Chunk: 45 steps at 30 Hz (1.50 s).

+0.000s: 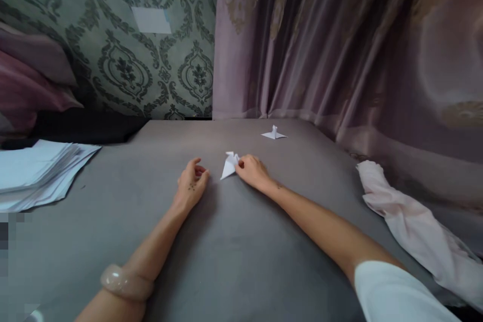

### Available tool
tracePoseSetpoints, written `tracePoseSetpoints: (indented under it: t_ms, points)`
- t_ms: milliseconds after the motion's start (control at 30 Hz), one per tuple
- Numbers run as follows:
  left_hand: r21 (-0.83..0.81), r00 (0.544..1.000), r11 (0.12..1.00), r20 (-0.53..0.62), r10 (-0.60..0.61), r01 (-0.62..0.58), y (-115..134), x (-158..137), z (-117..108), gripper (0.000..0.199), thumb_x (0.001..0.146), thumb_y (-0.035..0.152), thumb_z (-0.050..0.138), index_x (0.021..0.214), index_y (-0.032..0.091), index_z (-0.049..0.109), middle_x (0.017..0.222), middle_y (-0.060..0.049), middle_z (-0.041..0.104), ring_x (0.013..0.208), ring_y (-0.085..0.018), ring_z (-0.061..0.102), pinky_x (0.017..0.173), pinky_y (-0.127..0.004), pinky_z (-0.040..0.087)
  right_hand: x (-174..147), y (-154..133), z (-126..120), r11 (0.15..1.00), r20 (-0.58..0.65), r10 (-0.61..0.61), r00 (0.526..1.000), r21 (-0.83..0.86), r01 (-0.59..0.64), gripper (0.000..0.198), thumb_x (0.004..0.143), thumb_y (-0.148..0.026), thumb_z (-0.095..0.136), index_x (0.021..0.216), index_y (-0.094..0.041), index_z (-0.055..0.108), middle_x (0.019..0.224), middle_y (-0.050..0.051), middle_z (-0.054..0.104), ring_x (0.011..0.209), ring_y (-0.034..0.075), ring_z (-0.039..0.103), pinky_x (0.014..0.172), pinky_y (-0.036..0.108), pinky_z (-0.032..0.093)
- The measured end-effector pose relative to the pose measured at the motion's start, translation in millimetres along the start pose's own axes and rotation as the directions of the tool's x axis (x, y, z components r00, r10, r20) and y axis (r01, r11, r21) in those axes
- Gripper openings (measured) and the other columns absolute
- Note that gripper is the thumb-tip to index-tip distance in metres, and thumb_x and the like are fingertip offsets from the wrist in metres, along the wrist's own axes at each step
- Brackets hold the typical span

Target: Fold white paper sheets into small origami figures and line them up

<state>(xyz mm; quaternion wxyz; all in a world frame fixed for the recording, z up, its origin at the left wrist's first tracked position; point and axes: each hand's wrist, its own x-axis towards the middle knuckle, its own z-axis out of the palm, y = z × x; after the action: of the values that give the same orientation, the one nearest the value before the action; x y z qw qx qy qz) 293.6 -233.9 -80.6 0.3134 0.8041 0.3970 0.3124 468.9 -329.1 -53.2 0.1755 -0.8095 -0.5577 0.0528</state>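
A white folded paper crane (229, 166) is pinched at its right side by my right hand (252, 171), just above the grey surface (234, 241) or touching it; I cannot tell which. To the left of the crane is my left hand (191, 181), empty, its fingers loosely curled and apart. A gap separates it from the paper. Farther back, a second white paper crane (274, 133) stands on the surface with its wings spread. A pale bangle (126, 282) sits on my left forearm.
Stacked white paper sheets (41, 171) lie at the left, by a black cloth-like item (90, 123). A rolled pale pink cloth (407, 221) runs along the right edge. Purple curtains (287, 45) and patterned wallpaper (124, 70) border the back.
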Motion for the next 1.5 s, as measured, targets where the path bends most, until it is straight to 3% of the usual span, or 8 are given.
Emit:
tracePoseSetpoints:
  t_ms: [100,300,533,700,900,1100,1367,1500]
  points:
    - [-0.062,0.996,0.994,0.013,-0.091,0.091,-7,5,-5,0.047,0.083,0.037,0.051,0.124,0.015,0.048,0.094,-0.008,0.066,0.083,-0.021,0.062,0.079,-0.037,0.047,45,7,-5,0.985,-0.123,0.169,0.978,-0.019,-0.172,0.027,0.092,-0.028,0.047,0.095,-0.016,0.071,0.104,0.017,0.069,0.096,0.024,0.065,0.076,0.03,0.045]
    - [-0.043,0.994,0.996,0.09,-0.068,0.072,-20,7,0,0.048,0.081,0.042,0.05,0.121,0.016,0.05,0.091,-0.007,0.068,0.082,-0.022,0.063,0.077,-0.037,0.046,119,19,-1,0.9,-0.279,0.43,0.859,0.053,-0.433,0.032,0.095,-0.017,0.039,0.108,-0.01,0.067,0.116,0.022,0.063,0.102,0.025,0.065,0.084,0.033,0.048]
    - [-0.075,0.994,0.994,0.082,-0.067,0.073,-24,9,4,0.052,0.076,0.05,0.048,0.115,0.015,0.053,0.087,-0.007,0.067,0.079,-0.022,0.062,0.076,-0.036,0.047,155,29,22,0.773,-0.305,0.629,0.715,0.15,-0.617,0.036,0.097,-0.011,0.032,0.113,-0.007,0.064,0.111,0.023,0.064,0.1,0.023,0.067,0.081,0.03,0.051]
    - [-0.046,0.993,0.996,0.098,-0.068,0.073,-24,10,4,0.05,0.075,0.051,0.048,0.111,0.016,0.056,0.086,-0.007,0.067,0.08,-0.022,0.064,0.074,-0.035,0.048,165,35,27,0.746,-0.31,0.662,0.682,0.181,-0.641,0.034,0.096,-0.01,0.033,0.115,-0.005,0.062,0.111,0.025,0.063,0.098,0.022,0.067,0.08,0.03,0.051]
    - [-0.005,0.994,0.999,0.1,-0.048,0.049,-25,11,3,0.043,0.076,0.047,0.049,0.106,0.018,0.059,0.082,-0.005,0.068,0.078,-0.021,0.065,0.072,-0.033,0.049,162,38,27,0.764,-0.308,0.643,0.701,0.199,-0.613,0.029,0.092,-0.016,0.047,0.116,-0.006,0.06,0.114,0.024,0.061,0.098,0.024,0.066,0.082,0.033,0.051]
    - [-0.002,0.992,1.0,0.123,-0.028,0.029,-28,12,4,0.045,0.077,0.046,0.047,0.108,0.017,0.06,0.084,-0.006,0.068,0.079,-0.021,0.064,0.074,-0.032,0.048,146,36,23,0.802,-0.301,0.597,0.744,0.202,-0.562,0.038,0.092,-0.032,0.05,0.12,-0.008,0.056,0.121,0.024,0.057,0.101,0.026,0.064,0.083,0.035,0.05]
    - [0.083,0.979,0.996,0.203,-0.028,0.012,-26,15,1,0.043,0.082,0.04,0.044,0.11,0.014,0.063,0.087,-0.008,0.068,0.082,-0.021,0.063,0.077,-0.031,0.047,85,30,13,0.914,-0.152,0.403,0.903,0.121,-0.387,0.026,0.087,-0.022,0.049,0.108,-0.013,0.063,0.112,0.017,0.063,0.096,0.024,0.064,0.078,0.031,0.047]
    - [0.353,0.99,0.936,0.132,-0.045,-0.005,-18,8,-2,0.038,0.085,0.037,0.045,0.109,0.018,0.067,0.11,-0.015,0.063,0.103,-0.029,0.059,0.089,-0.041,0.044,37,12,14,0.98,-0.057,0.184,0.981,0.087,-0.179,0.016,0.086,-0.024,0.053,0.094,-0.018,0.065,0.098,0.01,0.067,0.089,0.019,0.063,0.075,0.028,0.045]
